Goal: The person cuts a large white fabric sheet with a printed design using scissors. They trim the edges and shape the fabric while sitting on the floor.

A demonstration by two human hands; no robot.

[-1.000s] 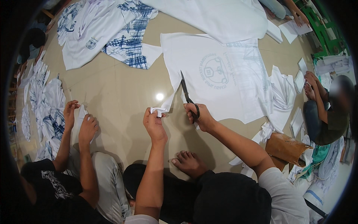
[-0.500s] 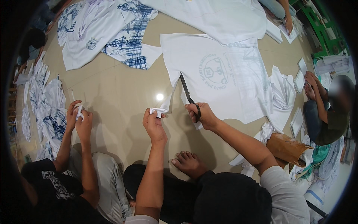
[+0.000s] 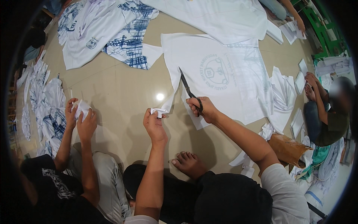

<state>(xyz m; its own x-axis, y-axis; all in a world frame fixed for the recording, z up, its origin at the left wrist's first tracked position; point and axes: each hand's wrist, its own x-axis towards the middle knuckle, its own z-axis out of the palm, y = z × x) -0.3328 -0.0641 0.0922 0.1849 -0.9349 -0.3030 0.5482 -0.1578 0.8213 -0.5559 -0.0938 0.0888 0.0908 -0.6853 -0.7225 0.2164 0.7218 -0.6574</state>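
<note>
A large white cloth point(image 3: 238, 89) with a pale round emblem lies spread on the floor in front of me. My right hand point(image 3: 202, 108) grips a pair of black-handled scissors point(image 3: 185, 83), its fingers through the handle loops. The blades point away from me and lie in a cut that runs into the cloth's left part. My left hand point(image 3: 154, 125) pinches the gathered lower end of the white strip point(image 3: 172, 98) on the left of that cut. The strip is pulled toward me and still joins the cloth at its top.
White and blue printed shirts point(image 3: 126, 37) lie at the far left. A person on my left holds a small white cloth piece point(image 3: 82, 109). Cloth scraps point(image 3: 52, 100) are heaped farther left. A brown paper package point(image 3: 289, 149) stands at my right, near another seated person.
My right hand and the scissors have moved slightly away from me, and the blade tip is farther into the cloth. My left hand has barely moved. The left person's cloth piece is spread wider.
</note>
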